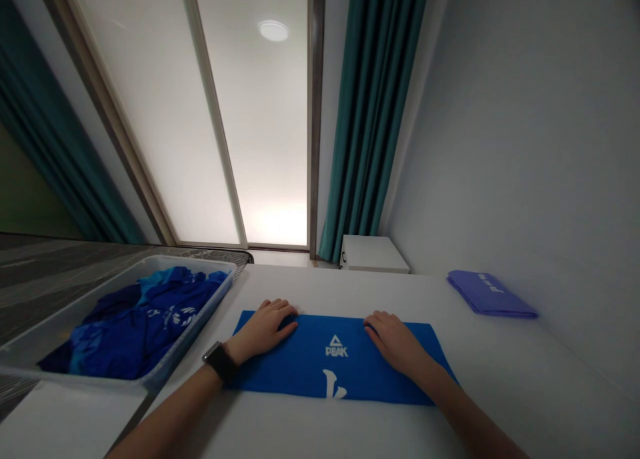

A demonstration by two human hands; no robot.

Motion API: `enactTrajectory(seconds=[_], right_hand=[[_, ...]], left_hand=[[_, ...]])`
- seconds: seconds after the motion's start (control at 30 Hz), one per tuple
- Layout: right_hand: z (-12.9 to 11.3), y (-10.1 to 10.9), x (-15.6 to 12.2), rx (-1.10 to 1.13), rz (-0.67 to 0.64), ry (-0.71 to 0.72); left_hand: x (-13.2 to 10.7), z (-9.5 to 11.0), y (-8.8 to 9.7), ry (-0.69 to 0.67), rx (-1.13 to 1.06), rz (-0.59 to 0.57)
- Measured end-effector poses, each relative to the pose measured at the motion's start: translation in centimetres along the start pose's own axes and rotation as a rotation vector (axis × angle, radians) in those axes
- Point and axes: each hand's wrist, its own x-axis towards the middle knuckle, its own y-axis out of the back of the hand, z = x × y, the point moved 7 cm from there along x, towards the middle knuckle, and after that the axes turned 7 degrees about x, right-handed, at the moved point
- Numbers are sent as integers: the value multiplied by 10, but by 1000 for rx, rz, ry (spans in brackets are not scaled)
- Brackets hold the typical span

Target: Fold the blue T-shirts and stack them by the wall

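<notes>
White tabletop [505, 386], folded blue PEAK garment [335, 362] lying centered, left hand [263, 329] and right hand [395, 342] resting flat on it, well apart, clear plastic tray [107, 304] of crumpled blue clothing [140, 329] at left, folded purple cloth [490, 294] by white wall [520, 132], teal curtain [373, 112], frosted glass panel [260, 132] beyond

The blue cloth [335, 359] is soft and matt, with smooth white print. The tray [200, 326] is clear plastic, a little glossy, and the crumpled cloth [145, 326] inside it looks thin and slightly shiny. The surface [500, 392] is smooth, matt white. The watch strap [220, 362] looks matt black.
</notes>
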Motion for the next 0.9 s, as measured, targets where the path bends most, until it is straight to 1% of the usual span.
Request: enactTrajectory(seconds=[0.1, 0.2, 0.27, 0.33, 0.43, 0.53, 0.63, 0.7, 0.77, 0.9], right_hand=[[-7, -5, 3, 40, 31, 18], [-7, -8, 1, 62, 65, 26], [-5, -11, 0, 66, 69, 33], [-3, -13, 0, 63, 58, 26], [4, -13, 4, 71, 26, -39], [11, -12, 11, 139, -53, -127], [15, -12, 18, 169, -127, -180], [14, -11, 20, 168, -149, -189], [10, -9, 20, 197, -149, -169], [2, -5, 17, 234, -127, -134]], left_hand=[[5, 13, -5, -71, 25, 8], [6, 18, -9, -94, -7, 26], [7, 19, -11, -105, -37, 16], [8, 17, -13, -84, -76, -10], [12, 7, -16, 24, -165, -35], [17, -2, -19, 114, -281, -65], [21, -5, -20, 153, -342, -87], [22, -4, -17, 151, -366, -100], [23, 0, -15, 121, -368, -125], [25, 9, -12, 65, -270, -178]])
